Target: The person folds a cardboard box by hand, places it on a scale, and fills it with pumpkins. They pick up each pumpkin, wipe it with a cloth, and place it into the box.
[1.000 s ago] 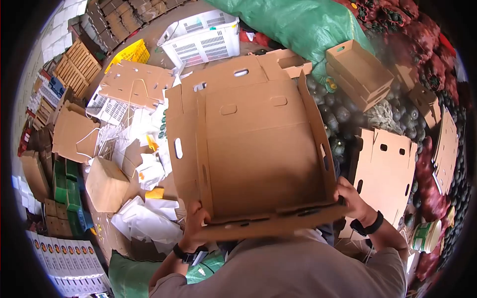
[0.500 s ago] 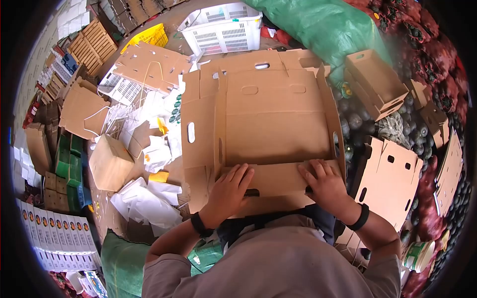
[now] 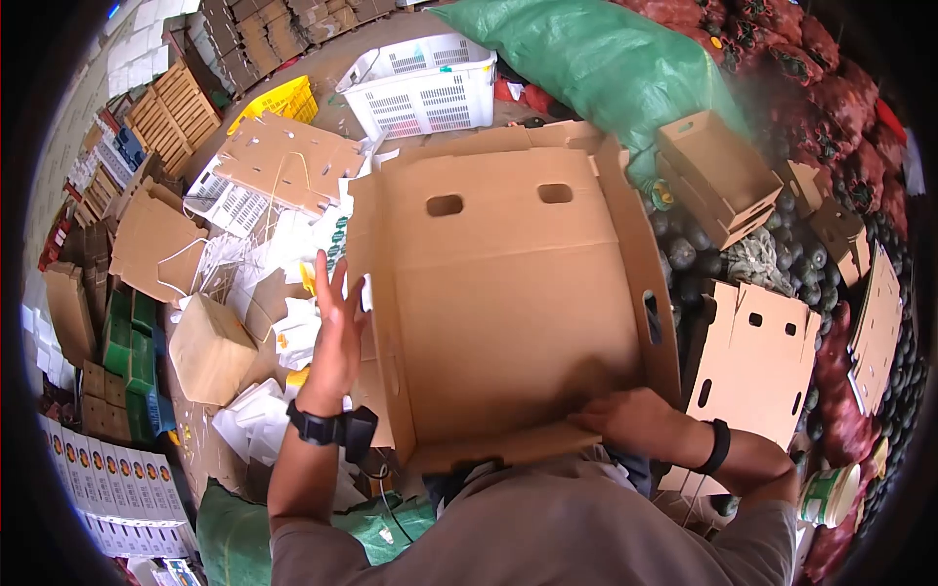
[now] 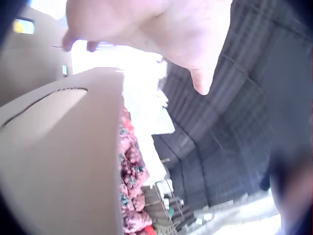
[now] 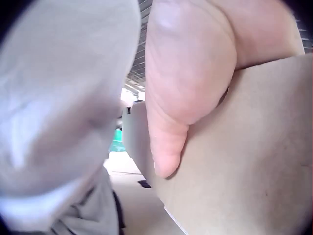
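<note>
A partly folded brown cardboard box point(image 3: 518, 322) lies in front of me, its side walls raised. Two dark cut-out holes show in its far panel. My left hand point(image 3: 337, 337) is lifted beside the box's left wall, fingers spread and holding nothing. In the left wrist view that hand point(image 4: 151, 29) is above a cardboard wall point(image 4: 63, 161). My right hand point(image 3: 635, 425) grips the near wall toward its right end. The right wrist view has the thumb point(image 5: 168, 152) lying along the wall's outer face point(image 5: 244, 147); the other fingers are mostly hidden.
Flattened cardboard point(image 3: 752, 352) leans at the right, beside dark round produce. Stacked cardboard trays point(image 3: 718, 176) and a green tarp point(image 3: 596, 68) stand behind. White paper scraps point(image 3: 259, 420), a pale block point(image 3: 210, 347) and a white plastic crate point(image 3: 420, 98) are on the left and back.
Both hands pressed on the folded near flap half a second ago. My left hand has come off to the left; my right now grips the near wall. Closed hole outlines have become dark openings.
</note>
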Demonstrator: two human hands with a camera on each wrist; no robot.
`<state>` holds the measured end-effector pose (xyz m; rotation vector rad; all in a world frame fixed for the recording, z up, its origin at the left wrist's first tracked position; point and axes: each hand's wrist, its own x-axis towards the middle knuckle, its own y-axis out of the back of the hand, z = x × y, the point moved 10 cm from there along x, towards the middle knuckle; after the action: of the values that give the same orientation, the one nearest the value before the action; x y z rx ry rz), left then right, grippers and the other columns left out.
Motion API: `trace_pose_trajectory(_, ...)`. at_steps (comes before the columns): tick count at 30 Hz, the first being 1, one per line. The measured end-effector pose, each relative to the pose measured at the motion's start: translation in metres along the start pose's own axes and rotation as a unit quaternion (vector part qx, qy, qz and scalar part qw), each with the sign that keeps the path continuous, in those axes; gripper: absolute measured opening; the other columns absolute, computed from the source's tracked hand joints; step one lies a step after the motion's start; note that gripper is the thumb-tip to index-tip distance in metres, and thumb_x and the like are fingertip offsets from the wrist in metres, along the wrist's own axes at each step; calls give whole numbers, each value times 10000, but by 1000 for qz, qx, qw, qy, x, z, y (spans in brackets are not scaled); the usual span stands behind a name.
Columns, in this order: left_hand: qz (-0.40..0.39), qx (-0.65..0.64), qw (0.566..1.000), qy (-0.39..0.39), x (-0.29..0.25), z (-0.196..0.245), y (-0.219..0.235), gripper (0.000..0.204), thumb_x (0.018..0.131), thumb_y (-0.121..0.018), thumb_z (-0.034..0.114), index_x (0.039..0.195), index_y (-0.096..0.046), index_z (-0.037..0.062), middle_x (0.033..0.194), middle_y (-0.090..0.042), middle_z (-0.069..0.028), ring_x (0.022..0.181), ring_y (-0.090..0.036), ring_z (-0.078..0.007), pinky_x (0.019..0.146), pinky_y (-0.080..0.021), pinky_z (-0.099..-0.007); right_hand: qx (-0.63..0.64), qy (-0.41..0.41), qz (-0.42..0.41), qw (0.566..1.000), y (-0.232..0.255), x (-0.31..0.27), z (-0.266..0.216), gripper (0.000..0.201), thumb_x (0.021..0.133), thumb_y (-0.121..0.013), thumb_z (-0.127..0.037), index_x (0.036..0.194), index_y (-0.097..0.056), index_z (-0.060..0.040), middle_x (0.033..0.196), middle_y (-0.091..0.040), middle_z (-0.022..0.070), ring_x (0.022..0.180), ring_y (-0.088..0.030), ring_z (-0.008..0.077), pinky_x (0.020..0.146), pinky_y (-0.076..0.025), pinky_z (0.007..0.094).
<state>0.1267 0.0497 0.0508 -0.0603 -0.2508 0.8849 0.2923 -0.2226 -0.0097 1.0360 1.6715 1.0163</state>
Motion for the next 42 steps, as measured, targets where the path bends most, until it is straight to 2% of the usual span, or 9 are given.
trace_pose_trajectory(5, -60, -9, 979, 196, 5, -89, 22, 646, 877, -481, 311, 1435, -297, 44, 1379, -433, -164, 1229, -472, -251, 999, -415, -371, 469, 152, -89, 866, 54, -28, 6, 505, 858, -683, -168, 1329, -511, -111, 1184, -628, 103, 1074, -599, 178, 882, -477, 315)
trace_pose_trajectory(9, -136, -166, 945, 248, 5, -97, -18, 608, 880, -450, 251, 1416, -316, -2, 1271, -545, -146, 1154, -538, -256, 998, -410, -365, 382, -187, 428, 797, 123, -58, 192, 880, 816, -724, -324, 1491, -190, -141, 1484, -305, 97, 1316, -341, 218, 1001, -363, 393)
trace_pose_trajectory(15, -93, -131, 960, 231, 17, -105, 2, 465, 930, -446, 353, 1209, -517, -11, 1135, -601, -121, 1078, -564, -230, 962, -429, -350, 795, -108, 218, 556, 36, -3, 187, 692, 771, -522, -163, 1428, -323, -81, 1353, -448, 118, 1214, -456, 238, 1022, -379, 389)
trace_pose_trajectory(22, -58, -167, 977, 119, 29, -89, 8, 388, 907, -544, 210, 1241, -440, 42, 1180, -520, -82, 1076, -536, -201, 957, -413, -318, 726, -46, 327, 604, 50, 4, 205, 529, 739, -480, -35, 1267, -463, -44, 1178, -520, 93, 1123, -503, 196, 976, -405, 320)
trace_pose_trajectory(26, -22, 126, 990, -59, 21, -47, -20, 403, 902, -567, 147, 1266, -402, 96, 1165, -500, -81, 1162, -480, -196, 1014, -363, -343, 457, -34, 400, 794, 88, 3, 177, 732, 846, -496, 30, 1481, -149, -83, 1410, -354, 82, 1342, -299, 179, 1100, -259, 340)
trace_pose_trajectory(32, -247, 22, 969, -18, 15, -64, -30, 252, 791, -722, 191, 987, -597, 96, 1175, -487, -90, 1193, -451, -227, 1021, -339, -353, 691, 133, 327, 631, 60, 18, 184, 289, 910, -628, -227, 694, -575, -43, 1163, -551, 121, 1087, -514, 201, 949, -403, 347)
trace_pose_trajectory(33, -256, 143, 955, -36, 19, -64, -38, 272, 756, -757, 221, 939, -608, 86, 1173, -489, -90, 1185, -457, -233, 1009, -352, -352, 591, 78, 329, 733, 56, 24, 183, 299, 899, -641, -265, 702, -573, -51, 1132, -557, 114, 1061, -528, 218, 919, -423, 355)
trace_pose_trajectory(37, -329, 510, 794, -42, 23, -63, -91, 603, 606, -844, 286, 1117, -573, 115, 1184, -506, -109, 1123, -488, -289, 963, -402, -387, 174, -49, 242, 953, 63, 46, 169, 349, 753, -752, -346, 936, -603, -89, 1046, -600, 130, 1015, -583, 266, 816, -481, 360)
trace_pose_trajectory(42, -361, 744, 555, -87, 40, -118, -113, 654, 653, -809, 327, 1211, -522, 143, 900, -648, -68, 915, -591, -264, 736, -493, -400, -147, -177, 46, 972, 43, 99, 155, 388, 729, -737, -320, 1062, -637, -147, 865, -691, 43, 862, -672, 257, 692, -520, 345)
